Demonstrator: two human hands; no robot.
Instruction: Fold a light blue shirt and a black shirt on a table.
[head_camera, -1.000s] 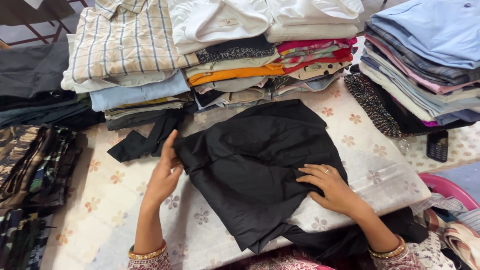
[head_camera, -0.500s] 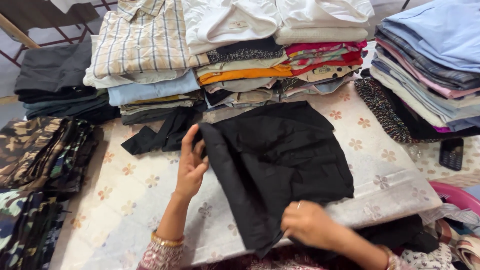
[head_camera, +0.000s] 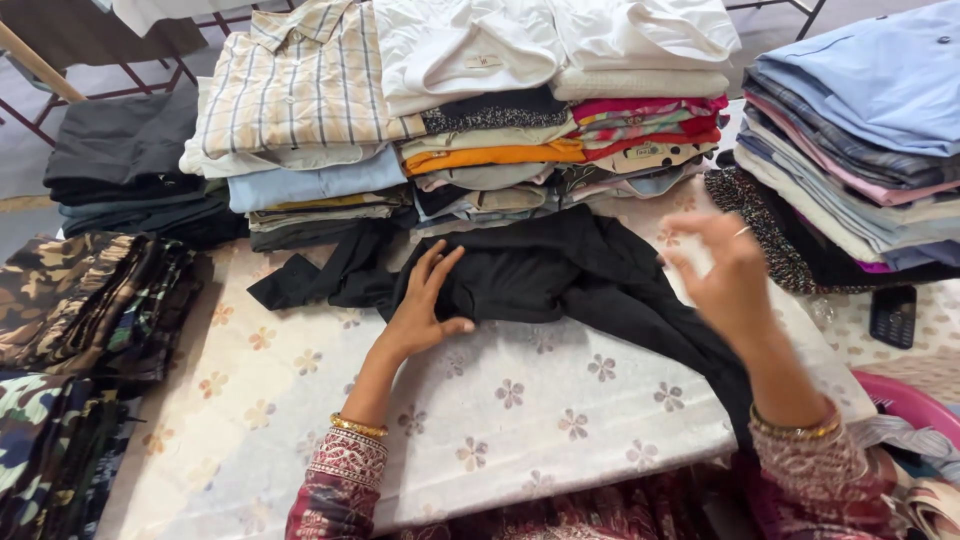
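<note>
Bench (head_camera: 300, 420) covered in pale cloth with a small flower print, grey floor (head_camera: 20, 150) beyond its far left edge, dark metal frame legs (head_camera: 190, 75) and a slanted wooden stick (head_camera: 40, 65) at top left, even soft daylight, no hard shadows.

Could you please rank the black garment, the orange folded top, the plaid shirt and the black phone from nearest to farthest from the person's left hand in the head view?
From the left hand:
1. Black garment, under the palm, touching.
2. Orange folded top, in the stack just behind.
3. Plaid shirt, atop the back-left stack.
4. Black phone, far right on the table.
</note>
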